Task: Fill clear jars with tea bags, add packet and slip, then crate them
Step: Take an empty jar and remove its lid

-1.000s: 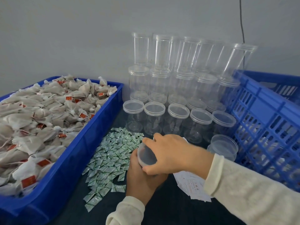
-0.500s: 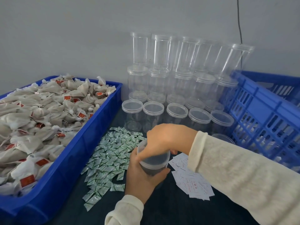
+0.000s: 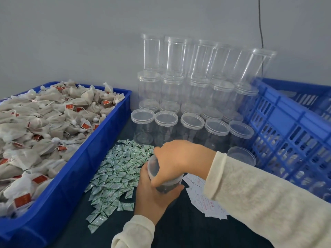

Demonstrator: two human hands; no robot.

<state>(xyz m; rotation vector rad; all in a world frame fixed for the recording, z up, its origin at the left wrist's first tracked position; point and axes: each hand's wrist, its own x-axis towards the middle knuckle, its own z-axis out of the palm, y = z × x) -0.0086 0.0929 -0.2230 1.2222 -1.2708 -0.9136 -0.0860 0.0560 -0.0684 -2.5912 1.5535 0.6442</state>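
Note:
My left hand (image 3: 152,196) grips the body of a clear jar (image 3: 163,187) from below, over the dark table. My right hand (image 3: 179,160) curls over the jar's lid (image 3: 153,167) from above and grips its rim. The jar looks empty. A blue bin (image 3: 75,178) on the left is heaped with tea bags (image 3: 41,126) bearing red tags. Small green-and-white packets (image 3: 116,176) lie spread in front of the jar. White paper slips (image 3: 206,199) lie in a pile to its right, partly under my right sleeve.
Several lidded clear jars (image 3: 191,122) stand in rows and stacks against the grey wall. One open jar (image 3: 241,155) stands beside a blue slatted crate (image 3: 286,133) at the right. A black cable (image 3: 260,22) hangs down the wall.
My right hand has turned over the lid, from fingers across the top to gripping its rim. The jar has tilted slightly and stayed in my left hand.

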